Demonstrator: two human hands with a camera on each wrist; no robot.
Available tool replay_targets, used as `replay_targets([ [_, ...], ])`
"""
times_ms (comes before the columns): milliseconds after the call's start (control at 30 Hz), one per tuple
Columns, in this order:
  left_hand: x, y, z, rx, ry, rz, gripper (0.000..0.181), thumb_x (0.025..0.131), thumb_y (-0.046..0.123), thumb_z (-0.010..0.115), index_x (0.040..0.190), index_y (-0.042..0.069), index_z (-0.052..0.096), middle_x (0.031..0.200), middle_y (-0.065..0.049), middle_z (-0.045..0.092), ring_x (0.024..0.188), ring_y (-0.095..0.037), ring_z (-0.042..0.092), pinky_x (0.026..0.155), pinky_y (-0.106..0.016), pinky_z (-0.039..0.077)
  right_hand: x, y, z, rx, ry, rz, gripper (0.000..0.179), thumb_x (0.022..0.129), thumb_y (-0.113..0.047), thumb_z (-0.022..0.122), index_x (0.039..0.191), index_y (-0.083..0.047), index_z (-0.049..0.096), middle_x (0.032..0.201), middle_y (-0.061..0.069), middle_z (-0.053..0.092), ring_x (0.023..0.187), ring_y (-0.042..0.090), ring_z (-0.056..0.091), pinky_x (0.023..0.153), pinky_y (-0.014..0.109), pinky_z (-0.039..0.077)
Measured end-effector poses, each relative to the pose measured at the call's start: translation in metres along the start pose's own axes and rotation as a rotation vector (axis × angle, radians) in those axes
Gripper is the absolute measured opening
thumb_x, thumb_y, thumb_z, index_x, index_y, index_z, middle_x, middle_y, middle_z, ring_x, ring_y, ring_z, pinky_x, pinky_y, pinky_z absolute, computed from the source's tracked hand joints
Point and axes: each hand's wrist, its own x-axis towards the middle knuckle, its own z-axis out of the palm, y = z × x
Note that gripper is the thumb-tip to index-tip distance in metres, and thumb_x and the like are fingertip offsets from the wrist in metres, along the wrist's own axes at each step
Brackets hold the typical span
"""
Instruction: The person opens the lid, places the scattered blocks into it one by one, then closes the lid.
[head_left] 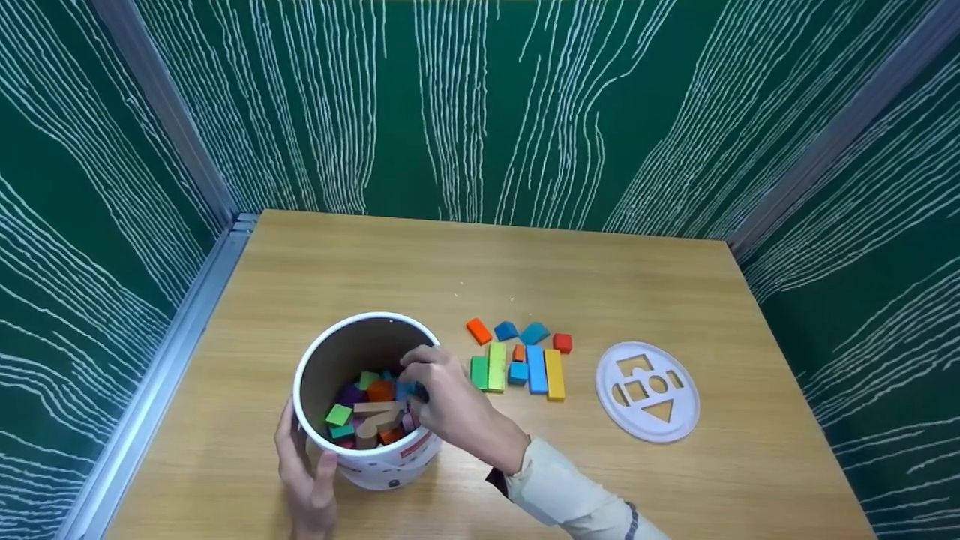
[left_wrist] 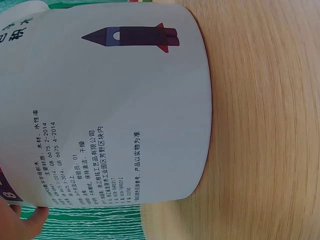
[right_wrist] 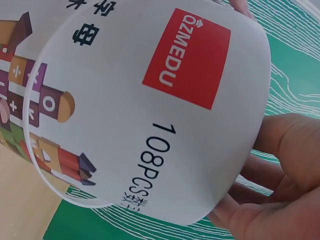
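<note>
A white round bucket (head_left: 386, 474) of coloured wooden blocks stands on the table, printed with a rocket and small text in the left wrist view. My left hand (head_left: 304, 480) grips its left side, thumb toward the near wall. Over the right rim my right hand (head_left: 457, 405) reaches in with bent fingers; its fingertips are among the blocks, and I cannot tell whether they pinch one. Inside lie a plain wood block (head_left: 379, 409), a light green block (head_left: 339, 415) and several others. In the right wrist view, the right hand (right_wrist: 280, 185) shows beyond the rim.
Right of the bucket, several blocks lie grouped, among them a yellow bar (head_left: 554, 375), a blue bar (head_left: 535, 369) and a red cube (head_left: 562, 343). Farther right is a white lid (head_left: 680, 401) with shaped cut-outs. Green patterned panels (head_left: 450, 112) enclose the wooden table (head_left: 375, 255).
</note>
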Motion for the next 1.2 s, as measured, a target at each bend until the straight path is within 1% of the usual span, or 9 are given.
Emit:
replay_targets([
  [167, 0.000, 0.002, 0.001, 0.020, 0.011, -0.034, 0.064, 0.087, 0.016, 0.054, 0.147, 0.018, 0.030, 0.148, -0.003, 0.035, 0.134, -0.017, 0.032, 0.110, -0.031, 0.025, 0.001, 0.000, 0.002, 0.013, 0.004, -0.054, 0.021, 0.078, 0.002, 0.072, 0.098, -0.004, 0.074, 0.111, 0.009, 0.063, 0.101, 0.021, 0.062, 0.083, 0.028, 0.052],
  [267, 0.000, 0.001, 0.001, 0.026, 0.009, -0.043, 0.064, 0.087, 0.016, 0.054, 0.147, 0.019, 0.030, 0.148, -0.002, 0.035, 0.133, -0.017, 0.032, 0.110, -0.031, 0.025, 0.001, -0.001, 0.002, 0.018, -0.008, -0.063, 0.019, 0.079, -0.001, 0.073, 0.097, -0.005, 0.074, 0.107, 0.007, 0.065, 0.100, 0.018, 0.060, 0.083, 0.026, 0.052],
  [367, 0.000, -0.002, 0.001, -0.018, 0.001, -0.001, 0.066, 0.085, 0.010, 0.052, 0.147, 0.014, 0.030, 0.148, -0.005, 0.035, 0.133, -0.018, 0.032, 0.110, -0.031, 0.026, 0.000, -0.001, 0.000, 0.021, -0.028, -0.058, 0.017, 0.079, -0.002, 0.072, 0.096, -0.006, 0.073, 0.105, 0.005, 0.066, 0.098, 0.018, 0.058, 0.083, 0.023, 0.052],
  [433, 0.001, -0.004, 0.001, -0.042, -0.004, 0.040, 0.066, 0.083, 0.007, 0.050, 0.146, 0.010, 0.030, 0.147, -0.009, 0.035, 0.132, -0.019, 0.032, 0.109, -0.030, 0.026, -0.001, -0.001, -0.001, 0.020, -0.038, -0.050, 0.018, 0.079, -0.003, 0.072, 0.096, -0.007, 0.073, 0.105, 0.004, 0.066, 0.098, 0.017, 0.057, 0.082, 0.023, 0.052],
  [500, 0.001, -0.006, 0.001, -0.056, -0.008, 0.073, 0.067, 0.082, 0.004, 0.049, 0.146, 0.006, 0.030, 0.147, -0.012, 0.035, 0.132, -0.020, 0.032, 0.109, -0.029, 0.026, -0.001, -0.001, -0.002, 0.023, -0.037, -0.045, 0.018, 0.079, -0.003, 0.073, 0.097, -0.008, 0.073, 0.106, 0.004, 0.065, 0.098, 0.018, 0.057, 0.082, 0.023, 0.052],
  [533, 0.001, -0.007, 0.001, -0.050, -0.006, 0.077, 0.066, 0.083, 0.004, 0.049, 0.146, 0.006, 0.030, 0.147, -0.013, 0.035, 0.132, -0.019, 0.032, 0.109, -0.028, 0.027, -0.002, -0.001, -0.003, 0.023, -0.033, -0.043, 0.019, 0.079, -0.003, 0.073, 0.097, -0.008, 0.073, 0.106, 0.004, 0.065, 0.098, 0.018, 0.057, 0.082, 0.024, 0.053],
  [800, 0.001, -0.008, 0.001, -0.004, 0.002, 0.048, 0.065, 0.085, 0.004, 0.050, 0.146, 0.006, 0.029, 0.147, -0.013, 0.034, 0.132, -0.016, 0.032, 0.107, -0.025, 0.027, -0.005, 0.004, -0.008, 0.078, 0.034, -0.026, 0.017, 0.081, -0.003, 0.070, 0.097, -0.008, 0.072, 0.107, 0.005, 0.062, 0.099, 0.019, 0.055, 0.082, 0.024, 0.053],
  [1033, 0.001, -0.006, 0.002, 0.000, 0.010, 0.038, 0.065, 0.085, 0.006, 0.050, 0.146, 0.009, 0.030, 0.148, -0.011, 0.035, 0.132, -0.016, 0.033, 0.108, -0.025, 0.027, -0.011, 0.007, -0.014, 0.108, 0.106, -0.018, 0.017, 0.081, -0.002, 0.071, 0.096, -0.008, 0.071, 0.109, 0.006, 0.061, 0.103, 0.020, 0.054, 0.085, 0.025, 0.052],
  [1200, 0.001, -0.004, 0.002, 0.000, 0.012, 0.016, 0.065, 0.086, 0.006, 0.051, 0.147, 0.010, 0.029, 0.148, -0.008, 0.034, 0.132, -0.016, 0.032, 0.109, -0.027, 0.026, -0.014, 0.013, -0.018, 0.124, 0.153, -0.011, 0.015, 0.081, -0.003, 0.071, 0.096, -0.008, 0.071, 0.107, 0.005, 0.060, 0.101, 0.019, 0.054, 0.084, 0.024, 0.052],
])
